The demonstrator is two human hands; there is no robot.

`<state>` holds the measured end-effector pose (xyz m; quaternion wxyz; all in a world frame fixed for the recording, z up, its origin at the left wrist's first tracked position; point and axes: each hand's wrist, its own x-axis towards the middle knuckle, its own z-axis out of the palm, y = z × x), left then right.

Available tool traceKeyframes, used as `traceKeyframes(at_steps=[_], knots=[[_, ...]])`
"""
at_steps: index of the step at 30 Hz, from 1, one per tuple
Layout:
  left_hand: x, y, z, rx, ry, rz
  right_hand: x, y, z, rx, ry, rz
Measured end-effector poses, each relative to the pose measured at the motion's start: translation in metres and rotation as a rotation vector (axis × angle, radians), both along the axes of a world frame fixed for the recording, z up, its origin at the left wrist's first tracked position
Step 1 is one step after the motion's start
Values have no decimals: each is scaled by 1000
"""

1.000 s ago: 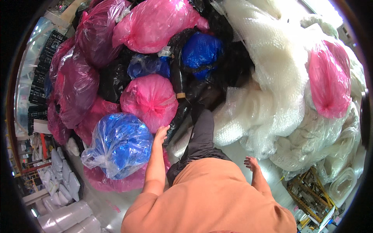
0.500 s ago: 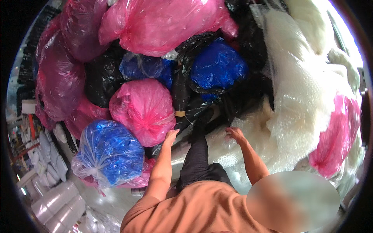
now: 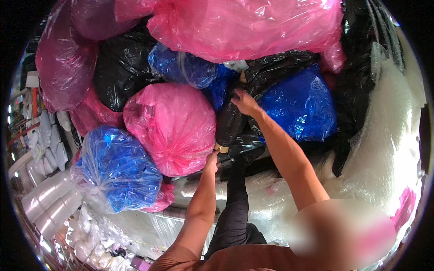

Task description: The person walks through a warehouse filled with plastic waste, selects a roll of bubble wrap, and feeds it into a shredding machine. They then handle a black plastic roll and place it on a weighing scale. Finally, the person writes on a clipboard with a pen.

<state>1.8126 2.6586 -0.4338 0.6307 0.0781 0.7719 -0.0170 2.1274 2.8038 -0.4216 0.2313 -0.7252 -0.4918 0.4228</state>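
Note:
A roll of black plastic film [image 3: 231,122] with a tan cardboard core lies among filled bags, slanting away from me. My left hand [image 3: 211,161] is closed at its near end, by the core, with the fingertips partly hidden. Farther along, my right hand [image 3: 246,104] curls over the roll's far part. Left of the roll sits a knotted pink bag [image 3: 174,126], close to my left hand. To its right, beside my right forearm, is a blue bag [image 3: 300,106].
A clear bag with blue contents [image 3: 120,169] stands at the near left. A big pink bag [image 3: 244,27] lies across the far side. Whitish bubble wrap [image 3: 384,131] is heaped at right. Clear rolls [image 3: 54,203] and loose plastic lie at left.
Both hands have come onto the black roll. My right hand reached forward and left to its far part; my left moved to its near end. The view has shifted.

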Motion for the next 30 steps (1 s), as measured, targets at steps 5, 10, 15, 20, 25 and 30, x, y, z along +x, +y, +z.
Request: traceKeyframes(at_steps=[5,10,15,20,25,30], knots=[[-9,0,-53,-52,-65,178,62,55,-63,-35,-476,304],[-5,-13,-74,-53,-173,229,68,60,-70,-375,-443,244],[-14,-17,-106,-30,-456,541,53,59,-73,-275,-468,19],[-32,-24,-120,-34,-315,638,79,55,-100,-151,-448,127],[-91,-71,-48,122,-284,459,84,-21,-107,-45,-417,402],[-147,-82,92,165,-174,619,55,-99,16,-610,509,-238]])
